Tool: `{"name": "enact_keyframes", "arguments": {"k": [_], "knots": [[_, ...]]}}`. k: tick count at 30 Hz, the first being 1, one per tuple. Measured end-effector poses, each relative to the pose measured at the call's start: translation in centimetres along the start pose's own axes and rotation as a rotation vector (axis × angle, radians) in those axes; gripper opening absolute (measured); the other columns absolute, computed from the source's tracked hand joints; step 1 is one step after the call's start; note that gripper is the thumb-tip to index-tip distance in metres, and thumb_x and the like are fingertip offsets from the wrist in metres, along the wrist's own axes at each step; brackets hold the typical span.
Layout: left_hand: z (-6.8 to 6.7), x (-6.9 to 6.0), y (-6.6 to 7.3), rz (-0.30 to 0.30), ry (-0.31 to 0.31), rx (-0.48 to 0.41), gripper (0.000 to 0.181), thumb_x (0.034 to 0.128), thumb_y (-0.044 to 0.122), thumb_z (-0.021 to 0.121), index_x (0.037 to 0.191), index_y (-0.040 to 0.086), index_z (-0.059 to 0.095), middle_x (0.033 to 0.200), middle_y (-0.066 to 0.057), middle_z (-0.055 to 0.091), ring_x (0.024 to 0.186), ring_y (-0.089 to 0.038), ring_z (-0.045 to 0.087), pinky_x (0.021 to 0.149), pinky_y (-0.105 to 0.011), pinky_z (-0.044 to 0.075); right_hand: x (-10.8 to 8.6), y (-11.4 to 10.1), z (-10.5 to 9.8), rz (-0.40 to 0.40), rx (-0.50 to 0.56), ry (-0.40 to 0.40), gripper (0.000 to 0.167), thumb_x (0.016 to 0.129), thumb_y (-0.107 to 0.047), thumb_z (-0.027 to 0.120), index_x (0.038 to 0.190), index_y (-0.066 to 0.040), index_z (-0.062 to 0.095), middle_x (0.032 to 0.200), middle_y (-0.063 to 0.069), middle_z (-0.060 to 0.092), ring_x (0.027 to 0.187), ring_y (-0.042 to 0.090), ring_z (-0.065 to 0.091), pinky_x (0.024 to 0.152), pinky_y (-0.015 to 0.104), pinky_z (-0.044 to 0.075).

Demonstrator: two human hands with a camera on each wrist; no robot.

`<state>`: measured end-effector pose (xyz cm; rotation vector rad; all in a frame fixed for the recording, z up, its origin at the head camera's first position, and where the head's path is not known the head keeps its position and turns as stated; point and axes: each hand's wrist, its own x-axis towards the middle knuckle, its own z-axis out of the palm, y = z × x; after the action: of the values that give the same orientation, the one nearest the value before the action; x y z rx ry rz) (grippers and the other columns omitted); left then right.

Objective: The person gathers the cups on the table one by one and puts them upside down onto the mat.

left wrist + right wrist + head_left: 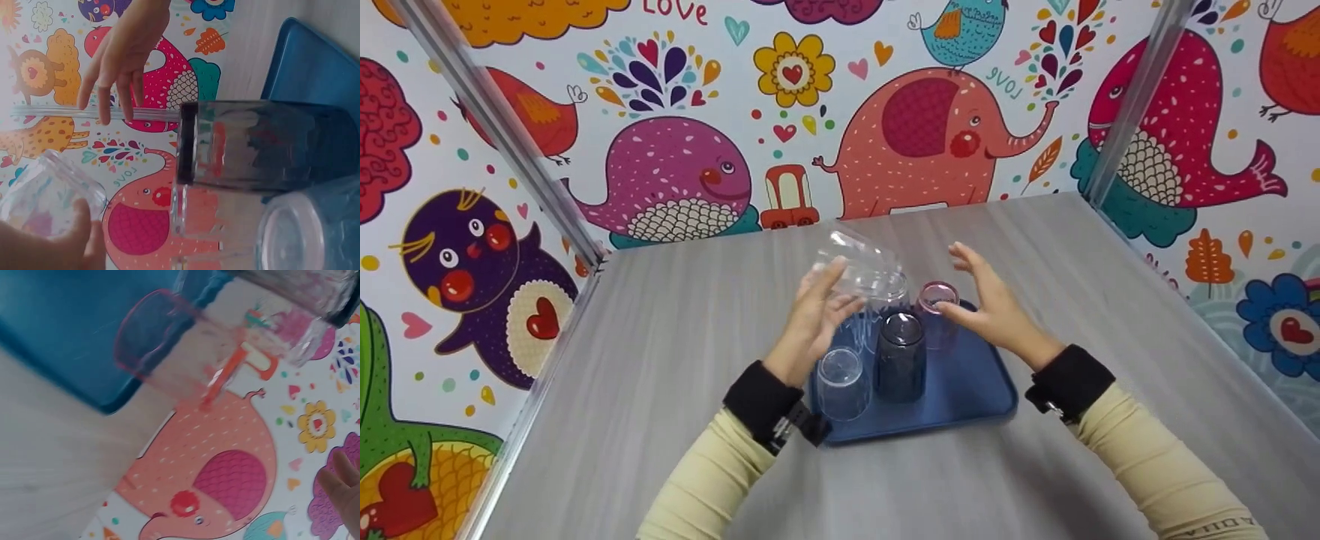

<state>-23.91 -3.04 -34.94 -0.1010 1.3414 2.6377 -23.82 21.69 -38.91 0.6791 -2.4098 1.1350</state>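
My left hand (814, 319) grips a clear drinking glass (855, 259), raised and tilted above the back left of a blue tray (971, 390). In the left wrist view, thumb and fingers show at that glass (53, 197). The right hand (1001, 307) is spread beside a pink-tinted glass (939, 296), holding nothing; whether its thumb touches the rim is unclear. Upside down on the tray stand a dark grey glass (901, 364) in the middle and a clear glass (844, 390) at the front left. Another clear glass (891, 289) is partly hidden behind the dark one.
The tray lies on a grey wood-grain table (675, 360). Cartoon-printed panels (795, 150) enclose the table at the back and both sides, with metal posts (1132, 105) at the back corners.
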Motion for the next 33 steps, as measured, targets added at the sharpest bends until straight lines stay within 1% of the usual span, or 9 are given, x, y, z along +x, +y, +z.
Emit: {"name": "enact_keyframes", "arguments": {"k": [5,9,17,21,24,27,29,31,33], "knots": [[1.7,0.2,-1.8,-0.088,-0.068,-0.009,0.074,0.0884,0.021,0.053,0.145,0.003,0.009,0.144,-0.025,0.025,0.121,-0.047,0.039,0.087,-0.039,0.049,0.3,-1.3,0.8,-0.035,0.076,-0.03,0.081,0.076,-0.014,0.074,0.141,-0.001,0.027,0.142,0.016,0.036,0.116,0.033,0.05,0.094,0.051,0.04],[2.6,0.0,-2.9,-0.141,-0.115,-0.005,0.068,0.089,0.022,0.051,0.143,0.001,0.015,0.143,-0.027,0.024,0.122,-0.048,0.037,0.094,-0.045,0.043,0.3,-1.7,1.2,-0.083,0.084,-0.002,0.077,0.074,-0.011,0.076,0.137,0.001,0.033,0.137,0.019,0.041,0.109,0.029,0.053,0.086,0.045,0.047],[3.2,-0.2,-3.8,-0.164,-0.158,-0.001,0.064,0.0893,0.022,0.052,0.142,0.001,0.021,0.139,-0.027,0.03,0.118,-0.045,0.044,0.088,-0.039,0.048,0.0,-5.3,0.2,-0.2,0.044,0.12,0.065,0.065,0.007,0.076,0.12,0.016,0.043,0.118,0.03,0.051,0.094,0.017,0.054,0.079,0.023,0.048],[3.1,-0.3,-3.6,-0.158,-0.19,0.062,0.066,0.0891,0.024,0.051,0.142,0.001,0.019,0.14,-0.026,0.031,0.117,-0.043,0.046,0.089,-0.041,0.047,-0.1,-4.8,-0.1,-0.21,0.065,0.142,0.064,0.064,0.009,0.075,0.119,0.016,0.043,0.117,0.03,0.052,0.095,0.013,0.054,0.079,0.016,0.046],[2.3,-0.4,-2.9,-0.112,-0.194,0.14,0.073,0.0885,0.026,0.05,0.144,0.002,0.01,0.142,-0.026,0.028,0.119,-0.044,0.044,0.091,-0.043,0.046,-0.2,-3.3,-0.4,-0.145,0.138,0.161,0.065,0.066,0.01,0.073,0.122,0.015,0.042,0.114,0.028,0.054,0.092,0.009,0.054,0.077,0.014,0.045],[0.8,-0.1,-1.7,0.011,-0.143,0.293,0.075,0.0878,0.026,0.05,0.144,0.003,0.006,0.143,-0.026,0.027,0.12,-0.044,0.043,0.091,-0.044,0.046,-0.3,-1.6,-1.1,0.0,0.186,0.188,0.06,0.071,0.008,0.07,0.123,0.012,0.04,0.104,0.021,0.055,0.083,0.006,0.052,0.072,0.013,0.044],[-0.7,0.2,-0.7,0.116,-0.065,0.44,0.074,0.0877,0.025,0.052,0.144,0.004,0.009,0.142,-0.026,0.028,0.12,-0.043,0.043,0.093,-0.046,0.044,-0.5,-0.7,-1.9,0.115,0.169,0.193,0.053,0.076,0.003,0.067,0.121,0.009,0.04,0.091,0.014,0.053,0.074,0.006,0.049,0.065,0.015,0.042],[-2.5,0.6,0.2,0.203,0.029,0.605,0.074,0.0871,0.022,0.055,0.144,0.004,0.011,0.142,-0.025,0.027,0.122,-0.042,0.039,0.097,-0.048,0.038,-0.8,0.0,-2.6,0.207,0.084,0.161,0.048,0.08,-0.004,0.065,0.119,0.006,0.039,0.083,0.009,0.049,0.068,0.007,0.045,0.06,0.017,0.039],[-4.5,0.9,0.9,0.257,0.12,0.771,0.075,0.086,0.021,0.058,0.143,0.003,0.014,0.143,-0.026,0.025,0.126,-0.041,0.033,0.102,-0.05,0.031,-1.3,0.9,-3.1,0.265,-0.02,0.106,0.047,0.083,-0.014,0.064,0.118,0.003,0.039,0.077,0.008,0.047,0.063,0.011,0.042,0.055,0.021,0.036]]}}
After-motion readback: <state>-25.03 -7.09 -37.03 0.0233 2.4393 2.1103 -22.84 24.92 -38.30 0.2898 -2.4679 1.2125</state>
